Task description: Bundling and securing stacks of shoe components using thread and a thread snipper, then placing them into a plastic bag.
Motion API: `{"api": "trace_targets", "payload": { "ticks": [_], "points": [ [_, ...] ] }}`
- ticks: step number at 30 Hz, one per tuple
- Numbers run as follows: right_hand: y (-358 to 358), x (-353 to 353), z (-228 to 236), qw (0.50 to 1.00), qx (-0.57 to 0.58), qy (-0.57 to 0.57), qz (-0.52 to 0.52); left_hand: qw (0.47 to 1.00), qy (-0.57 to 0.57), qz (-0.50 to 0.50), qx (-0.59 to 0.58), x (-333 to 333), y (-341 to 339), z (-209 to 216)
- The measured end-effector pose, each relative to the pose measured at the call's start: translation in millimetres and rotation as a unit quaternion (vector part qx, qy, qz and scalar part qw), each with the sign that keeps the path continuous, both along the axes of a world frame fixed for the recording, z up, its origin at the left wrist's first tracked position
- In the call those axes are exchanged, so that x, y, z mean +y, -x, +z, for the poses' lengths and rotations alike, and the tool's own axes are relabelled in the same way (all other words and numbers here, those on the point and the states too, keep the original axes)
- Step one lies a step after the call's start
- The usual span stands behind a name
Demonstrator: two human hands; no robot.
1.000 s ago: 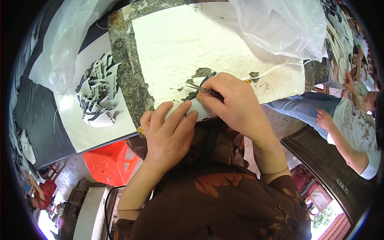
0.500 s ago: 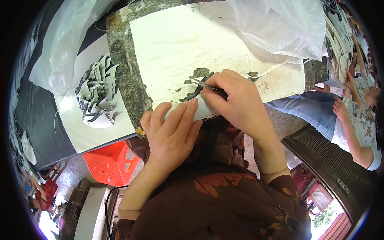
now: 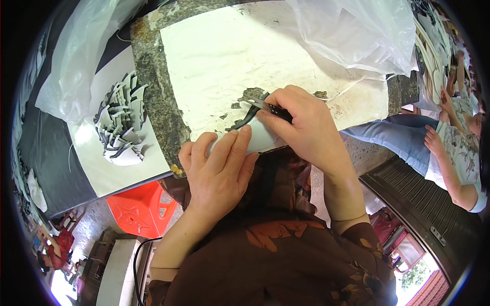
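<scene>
A pale grey, curved flat piece with a dark strip along its far edge lies at the near edge of the worktop. My left hand rests on its left part, fingers stretched out and pressing down, the thumb by the near edge. My right hand is closed around a slim tool with a metal blade and black handle. The blade lies across the upper end of the dark strip. My fingers hide much of the handle, so its exact kind is unclear.
A worn white sheet covers a speckled stone slab. Left stands a pile of similar grey pieces. Clear plastic bags lie at the back right and far left. A red stool stands below left; a person in jeans is at right.
The blade in my right hand has turned slightly and moved a little right along the dark strip. My left hand keeps nearly the same place on the grey piece.
</scene>
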State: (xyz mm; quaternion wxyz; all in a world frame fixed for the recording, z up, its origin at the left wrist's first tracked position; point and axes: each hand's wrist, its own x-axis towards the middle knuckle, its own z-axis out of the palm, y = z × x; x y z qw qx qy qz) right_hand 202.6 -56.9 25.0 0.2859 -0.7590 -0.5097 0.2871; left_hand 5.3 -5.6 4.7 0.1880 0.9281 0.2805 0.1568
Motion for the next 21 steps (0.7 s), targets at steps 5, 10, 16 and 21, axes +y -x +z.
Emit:
{"api": "trace_targets", "payload": {
  "ticks": [5, 10, 16, 21],
  "points": [
    [-0.5, 1.0, -0.8, 1.000, -0.012, -0.017, 0.002, 1.000, -0.003, -0.002, -0.001, 0.4, -4.4, 0.7],
    [-2.6, 2.4, -4.7, 1.000, -0.011, -0.027, 0.007, 1.000, -0.015, -0.005, -0.006, 0.9, -5.9, -0.5],
    [-3.3, 1.4, -4.1, 1.000, 0.000, -0.029, 0.001, 1.000, -0.012, -0.002, -0.008, -0.4, -5.6, -1.4],
    [-6.2, -4.1, -6.8, 0.998, 0.007, -0.063, 0.015, 1.000, 0.005, -0.002, -0.020, 0.2, -1.8, -1.4]
  ]
}}
